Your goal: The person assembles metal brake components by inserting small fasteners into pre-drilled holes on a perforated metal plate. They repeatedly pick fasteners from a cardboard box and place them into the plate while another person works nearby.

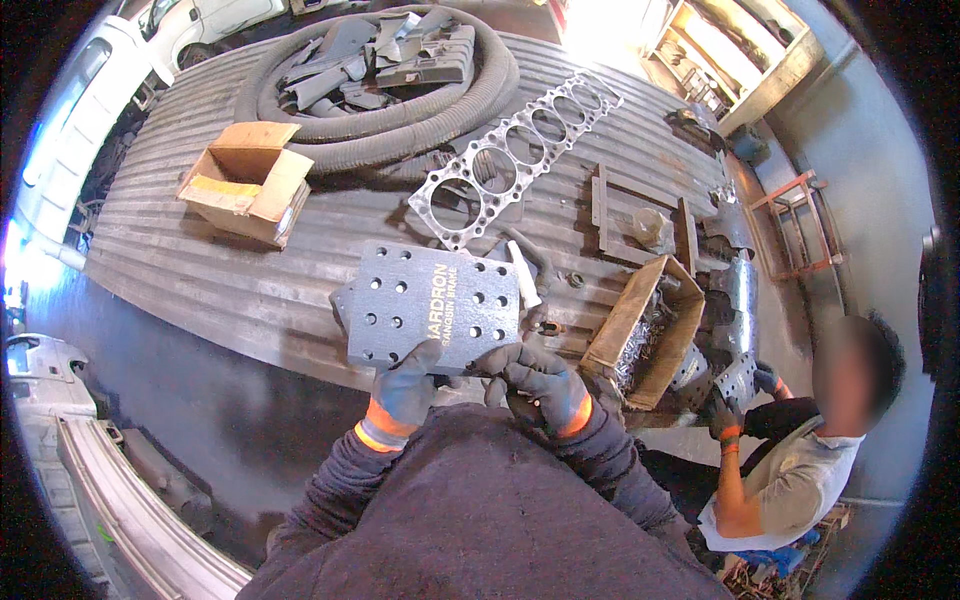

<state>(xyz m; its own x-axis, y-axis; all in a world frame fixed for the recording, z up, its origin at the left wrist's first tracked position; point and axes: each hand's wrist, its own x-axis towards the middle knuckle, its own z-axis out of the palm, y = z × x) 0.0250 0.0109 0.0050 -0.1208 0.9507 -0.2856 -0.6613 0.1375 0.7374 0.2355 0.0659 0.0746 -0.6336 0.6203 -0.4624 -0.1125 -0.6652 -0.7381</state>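
Observation:
A grey brake lining with several drilled holes and yellow lettering lies flat above the near edge of the ribbed bench. My left hand, in a grey glove with an orange cuff, is closed on its lower left edge, thumb on top. Against the lower right edge is my right hand, its gloved fingers bent in a pinch; what sits between the fingertips is too small to name. Part of another dark piece shows at the lining's left side. Just right of the lining lies a white tube.
An open box of small metal parts stands to the right, near a metal frame. Beyond lie a cylinder head gasket, a coiled hose and a cardboard box. At right, a co-worker holds a perforated lining.

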